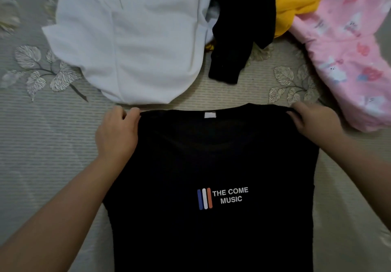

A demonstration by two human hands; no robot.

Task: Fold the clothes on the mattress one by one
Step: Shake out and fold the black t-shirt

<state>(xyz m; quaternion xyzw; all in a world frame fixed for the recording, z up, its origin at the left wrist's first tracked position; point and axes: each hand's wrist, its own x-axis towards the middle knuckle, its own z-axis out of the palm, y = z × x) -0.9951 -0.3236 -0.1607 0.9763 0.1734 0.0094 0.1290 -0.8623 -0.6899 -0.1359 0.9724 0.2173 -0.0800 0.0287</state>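
A black T-shirt (pixel 222 161) with a white "THE COME MUSIC" print and three coloured bars lies face up in front of me on the mattress (pixel 42 136), collar away from me. My left hand (pixel 117 133) pinches its left shoulder edge with curled fingers. Over on the other side, my right hand (pixel 313 119) grips the right shoulder edge. The sleeves are not visible; the shirt's sides look tucked under.
Beyond the collar lies a heap of unfolded clothes: a white garment (pixel 135 45), a black one (pixel 241 24), a yellow one (pixel 294 3) and a pink printed fleece (pixel 349 49) at the far right. The mattress cover has a leaf pattern.
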